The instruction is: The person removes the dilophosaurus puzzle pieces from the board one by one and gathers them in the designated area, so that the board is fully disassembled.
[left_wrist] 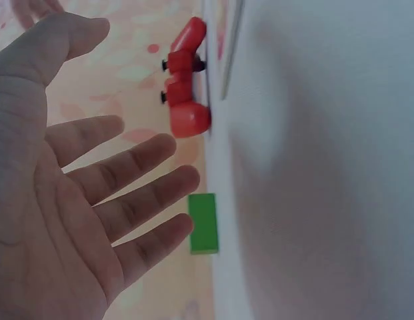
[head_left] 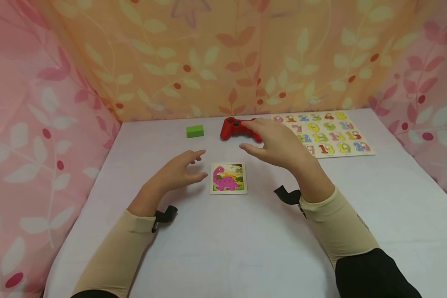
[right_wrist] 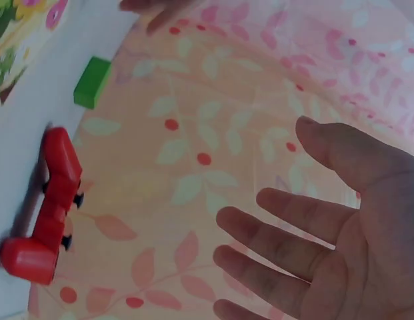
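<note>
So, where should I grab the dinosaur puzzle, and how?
Probably pinch the dinosaur puzzle by its left and right edges, one hand from each side. It looks like a thin square lying flat, both edges uncovered, and the left hand hovers near its left edge.

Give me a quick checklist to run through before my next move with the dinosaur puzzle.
1. Left hand free: ok, it holds nothing.
2. Right hand free: ok, it holds nothing.
3. Dinosaur puzzle flat and uncovered: ok.
4. Green block apart from the puzzle: ok, it sits beyond it.
5. Number board fully visible: not ok, the right hand hides part in the head view.
6. Puzzle pieces loose or fixed: cannot tell.
</note>
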Demonstrator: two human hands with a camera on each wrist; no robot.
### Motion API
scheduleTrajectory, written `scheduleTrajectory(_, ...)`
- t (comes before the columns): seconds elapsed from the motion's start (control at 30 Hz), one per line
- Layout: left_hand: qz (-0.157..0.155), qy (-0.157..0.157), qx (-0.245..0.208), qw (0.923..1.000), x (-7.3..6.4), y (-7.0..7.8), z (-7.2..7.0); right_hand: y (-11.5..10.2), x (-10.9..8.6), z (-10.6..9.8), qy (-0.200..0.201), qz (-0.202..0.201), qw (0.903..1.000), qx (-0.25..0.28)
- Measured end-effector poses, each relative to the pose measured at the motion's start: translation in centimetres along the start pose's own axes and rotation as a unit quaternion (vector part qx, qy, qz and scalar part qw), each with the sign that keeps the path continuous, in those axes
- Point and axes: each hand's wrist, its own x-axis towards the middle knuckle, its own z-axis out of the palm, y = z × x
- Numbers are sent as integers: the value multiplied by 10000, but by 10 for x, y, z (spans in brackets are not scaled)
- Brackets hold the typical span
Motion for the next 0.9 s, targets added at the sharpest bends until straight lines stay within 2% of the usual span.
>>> scheduleTrajectory(0.17,-108,-302,-65,9995,3,-2,12,-11,8,15,-488,-76,9985,235)
scheduleTrajectory(0.4,-45,-413,-312,9986,5,-9,30,-19,19,49,-942,-341,9931,604)
scheduleTrajectory(0.53,-78,-334,-165,9993,4,-12,36,-21,27,73,-1420,-415,9857,810)
scheduleTrajectory(0.7,-58,-128,29,9999,2,-14,42,-20,32,95,-2064,-159,9728,1042)
scheduleTrajectory(0.8,15,-105,148,9998,3,-14,43,-17,34,103,-2196,-209,9708,939)
scheduleTrajectory(0.9,120,-113,221,9996,5,-13,44,-12,35,107,-2158,-275,9723,854)
